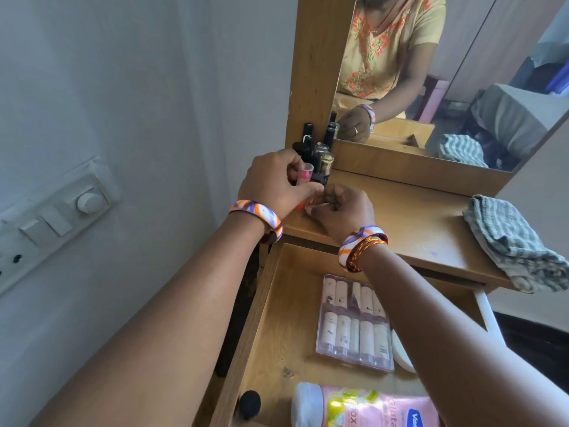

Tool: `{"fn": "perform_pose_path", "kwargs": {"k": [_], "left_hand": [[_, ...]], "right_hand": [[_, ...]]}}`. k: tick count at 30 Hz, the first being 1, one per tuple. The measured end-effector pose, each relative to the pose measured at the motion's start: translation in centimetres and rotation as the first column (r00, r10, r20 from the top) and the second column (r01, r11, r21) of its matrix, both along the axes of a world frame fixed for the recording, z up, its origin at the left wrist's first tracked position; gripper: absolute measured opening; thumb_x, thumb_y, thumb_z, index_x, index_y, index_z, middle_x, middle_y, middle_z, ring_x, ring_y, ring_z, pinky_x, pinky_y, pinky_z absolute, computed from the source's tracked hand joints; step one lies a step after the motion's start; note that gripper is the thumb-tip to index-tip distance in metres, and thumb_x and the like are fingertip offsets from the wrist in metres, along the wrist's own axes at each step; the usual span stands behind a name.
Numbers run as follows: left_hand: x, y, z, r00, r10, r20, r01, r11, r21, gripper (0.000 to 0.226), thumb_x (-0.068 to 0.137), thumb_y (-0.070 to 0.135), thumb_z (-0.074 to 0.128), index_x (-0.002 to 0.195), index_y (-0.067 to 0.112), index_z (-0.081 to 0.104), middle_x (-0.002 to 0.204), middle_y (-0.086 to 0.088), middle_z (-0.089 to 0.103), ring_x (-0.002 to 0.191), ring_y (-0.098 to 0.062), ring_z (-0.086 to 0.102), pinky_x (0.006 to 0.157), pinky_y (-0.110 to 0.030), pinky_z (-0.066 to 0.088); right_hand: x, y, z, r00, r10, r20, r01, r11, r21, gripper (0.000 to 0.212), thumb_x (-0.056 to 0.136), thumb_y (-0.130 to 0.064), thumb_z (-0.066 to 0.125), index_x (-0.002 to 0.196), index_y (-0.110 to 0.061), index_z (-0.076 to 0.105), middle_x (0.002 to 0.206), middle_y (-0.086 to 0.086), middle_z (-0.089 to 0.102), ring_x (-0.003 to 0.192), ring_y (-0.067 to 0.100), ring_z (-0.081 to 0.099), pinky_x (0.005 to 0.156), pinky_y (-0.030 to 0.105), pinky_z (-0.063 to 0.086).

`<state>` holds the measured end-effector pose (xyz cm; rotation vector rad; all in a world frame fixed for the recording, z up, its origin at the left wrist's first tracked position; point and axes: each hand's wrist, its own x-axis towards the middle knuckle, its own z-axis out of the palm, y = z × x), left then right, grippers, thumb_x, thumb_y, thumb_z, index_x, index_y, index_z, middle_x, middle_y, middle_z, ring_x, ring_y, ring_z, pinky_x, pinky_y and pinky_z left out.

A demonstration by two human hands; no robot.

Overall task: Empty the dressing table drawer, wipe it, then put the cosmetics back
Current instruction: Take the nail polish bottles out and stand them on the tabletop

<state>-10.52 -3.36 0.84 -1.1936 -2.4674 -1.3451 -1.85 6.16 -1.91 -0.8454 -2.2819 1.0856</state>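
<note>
The wooden drawer (271, 306) stands pulled out below the dressing table top (409, 223). In it lie a clear box of small pale bottles (354, 322), a pink lotion tube (363, 408) and a white round item (400, 352), partly hidden by my right arm. At the table's back left corner stand several dark bottles (308, 143) and a gold-capped bottle (327, 163). My left hand (274, 183) is shut on a pink lipstick with a clear cap (303, 175) beside them. My right hand (341, 208) is closed on a small orange item, mostly hidden, touching my left thumb.
A grey checked cloth (514, 241) lies on the table's right end, hanging over the edge. A framed mirror (431, 72) rises behind the table. A switchboard (55, 217) sits on the left wall. A black knob (248, 404) shows at the drawer's front.
</note>
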Motion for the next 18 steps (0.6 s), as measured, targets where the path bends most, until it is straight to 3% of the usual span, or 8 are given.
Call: {"fn": "perform_pose_path", "kwargs": {"k": [4,7,18], "left_hand": [[0.4,-0.1,-0.8,0.999,0.047,-0.010,-0.047,0.998,-0.028,0.040,0.073,0.025,0.078,0.106,0.008,0.061,0.100,-0.007,0.067,0.084,-0.015,0.059,0.075,-0.021,0.049],[0.8,-0.1,-1.6,0.996,0.078,0.033,-0.077,0.996,-0.039,0.042,0.075,0.021,0.077,0.110,0.006,0.059,0.105,-0.010,0.067,0.093,-0.021,0.063,0.080,-0.026,0.051],[0.7,0.5,-2.7,0.966,0.191,0.175,-0.198,0.980,0.024,0.029,0.078,0.020,0.074,0.098,0.001,0.066,0.099,-0.014,0.070,0.090,-0.024,0.066,0.084,-0.031,0.053]], "right_hand": [[-0.1,0.0,0.1,1.000,-0.010,0.005,0.010,1.000,-0.022,0.016,0.081,-0.017,0.069,0.097,-0.018,0.069,0.082,-0.006,0.065,0.078,0.009,0.062,0.073,0.022,0.054],[-0.3,0.0,0.1,1.000,-0.029,0.006,0.029,0.999,-0.039,0.015,0.080,-0.019,0.071,0.095,-0.018,0.069,0.080,-0.007,0.063,0.075,0.006,0.059,0.067,0.014,0.048],[-1.0,0.4,-0.1,0.996,-0.093,0.019,0.094,0.993,-0.071,0.019,0.078,-0.024,0.074,0.096,-0.020,0.071,0.083,-0.008,0.066,0.072,0.004,0.057,0.063,0.009,0.043]]}}
